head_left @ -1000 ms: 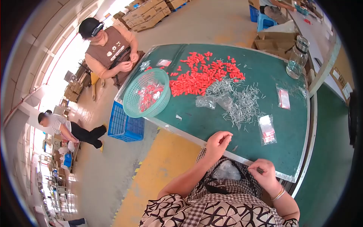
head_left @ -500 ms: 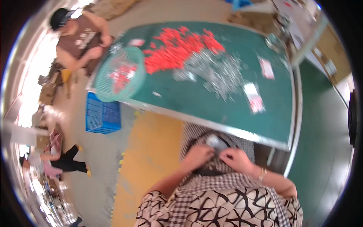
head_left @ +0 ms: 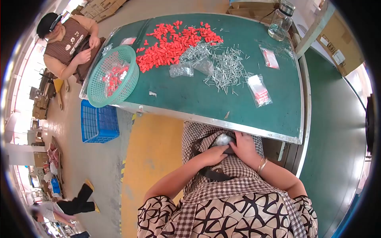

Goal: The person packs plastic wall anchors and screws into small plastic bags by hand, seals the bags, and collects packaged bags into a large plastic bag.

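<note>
In my lap, a crumpled clear plastic bag (head_left: 223,140) shows at the mouth of a dark fold in my checked apron (head_left: 238,168). My left hand (head_left: 214,155) is closed at its lower edge, fingertips against the plastic. On the other side, my right hand (head_left: 245,148) is closed too, its thumb by the plastic and its fingers partly hidden in the cloth. What lies inside the fold is hidden. On the green table (head_left: 166,95) beyond lie a pile of red plastic sleeves (head_left: 166,51) and a heap of short metal pins (head_left: 227,69).
Empty-looking clear bags (head_left: 181,70) lie beside the pins. Packets with white-and-red cards (head_left: 260,92) rest at the right, near a glass bottle (head_left: 281,22). A green basket (head_left: 133,75) holds filled bags; a blue crate (head_left: 100,123) stands below. A co-worker (head_left: 65,47) sits at the far left.
My right hand has moved up a little and further into the cloth; my left hand has shifted slightly right. The view has tilted slightly. The walking person in the background has moved.
</note>
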`<state>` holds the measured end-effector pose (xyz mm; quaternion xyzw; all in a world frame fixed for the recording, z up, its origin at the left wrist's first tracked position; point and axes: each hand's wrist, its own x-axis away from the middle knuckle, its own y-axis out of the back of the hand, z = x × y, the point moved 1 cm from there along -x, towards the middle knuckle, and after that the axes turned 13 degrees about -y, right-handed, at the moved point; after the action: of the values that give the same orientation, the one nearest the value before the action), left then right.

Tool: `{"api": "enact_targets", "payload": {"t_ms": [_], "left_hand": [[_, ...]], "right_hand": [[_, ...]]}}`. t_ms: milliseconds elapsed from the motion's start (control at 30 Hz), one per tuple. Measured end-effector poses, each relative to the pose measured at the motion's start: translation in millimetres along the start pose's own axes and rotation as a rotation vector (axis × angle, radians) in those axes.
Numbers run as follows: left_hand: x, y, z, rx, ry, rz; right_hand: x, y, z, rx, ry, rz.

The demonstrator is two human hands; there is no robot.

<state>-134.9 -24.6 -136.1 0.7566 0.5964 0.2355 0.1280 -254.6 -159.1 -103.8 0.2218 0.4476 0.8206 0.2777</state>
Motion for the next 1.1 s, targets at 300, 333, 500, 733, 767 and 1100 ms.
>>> {"api": "enact_targets", "payload": {"t_ms": [300,333,500,733,767,1100], "left_hand": [[-1,1,-2,0.328,0.022,0.027],[0,-5,5,0.328,0.001,-0.006],[-7,-8,-10,0.074,0.318,0.235],[18,-13,10,0.084,0.267,0.045],[24,-7,6,0.073,0.252,0.058],[126,33,-78,0.222,0.145,-0.388]], "right_hand": [[-31,-18,-20,-0.127,-0.065,0.317],[-29,-16,-18,-0.151,-0.078,0.31],[6,31,33,-0.352,0.322,0.273],[38,35,-10,-0.213,0.329,0.445],[38,29,-16,-0.224,0.296,0.462],[20,50,-55,-0.122,0.05,0.709]]}}
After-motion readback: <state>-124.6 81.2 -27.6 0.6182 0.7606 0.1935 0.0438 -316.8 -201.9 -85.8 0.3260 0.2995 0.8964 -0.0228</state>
